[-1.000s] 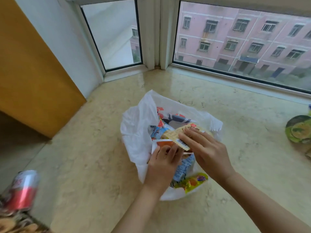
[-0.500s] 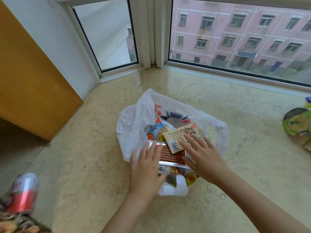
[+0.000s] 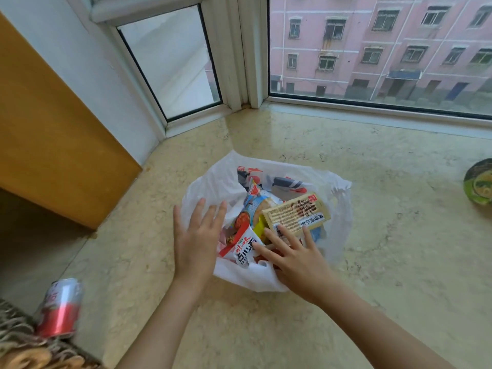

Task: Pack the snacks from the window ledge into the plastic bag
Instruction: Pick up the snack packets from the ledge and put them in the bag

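A white plastic bag [image 3: 210, 187] lies open on the marble window ledge [image 3: 372, 182] with several snack packets inside. A tan cracker packet [image 3: 295, 214] sits on top, a blue packet [image 3: 255, 201] behind it, and a red-and-white packet [image 3: 242, 249] at the near side. My left hand [image 3: 197, 241] hovers flat with straight fingers over the bag's left edge. My right hand [image 3: 295, 257] lies with spread fingers on the packets at the bag's near rim, fingertips touching the tan packet.
A green bowl-shaped snack [image 3: 479, 186] sits at the ledge's right edge. A red and silver can [image 3: 61, 307] stands at the lower left near a patterned fabric. A wooden panel [image 3: 53, 129] borders the ledge on the left; windows close off the back.
Both hands have let go of the packets and opened flat. The left hand moved left to the bag's edge. The red-and-white packet now lies inside the bag.
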Available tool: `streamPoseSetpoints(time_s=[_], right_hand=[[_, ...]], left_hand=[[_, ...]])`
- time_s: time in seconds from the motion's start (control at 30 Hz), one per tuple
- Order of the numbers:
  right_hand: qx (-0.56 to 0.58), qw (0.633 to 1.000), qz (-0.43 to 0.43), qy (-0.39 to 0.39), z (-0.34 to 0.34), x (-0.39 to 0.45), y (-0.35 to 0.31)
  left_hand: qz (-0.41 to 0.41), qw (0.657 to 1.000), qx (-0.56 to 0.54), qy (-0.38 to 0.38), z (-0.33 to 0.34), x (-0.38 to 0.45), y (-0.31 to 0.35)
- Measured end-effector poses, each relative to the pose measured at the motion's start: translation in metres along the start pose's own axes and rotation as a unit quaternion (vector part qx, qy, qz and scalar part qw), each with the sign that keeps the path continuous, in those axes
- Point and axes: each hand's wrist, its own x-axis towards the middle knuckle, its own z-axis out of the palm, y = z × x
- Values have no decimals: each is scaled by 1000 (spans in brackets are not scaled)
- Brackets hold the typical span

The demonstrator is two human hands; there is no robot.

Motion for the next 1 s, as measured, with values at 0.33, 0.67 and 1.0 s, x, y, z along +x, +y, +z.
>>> streamPoseSetpoints(time_s=[0.33,0.67,1.0], right_hand=[[17,997,56,54,-8,-10,8],[8,982,139,126,-40,-104,62],[5,961,271,61,-11,-273,162]], left_hand=[[6,991,-63,116,-36,-30,18],[88,985,-102,110,-58,-19,120],[228,957,-176,44,-63,-21,323]])
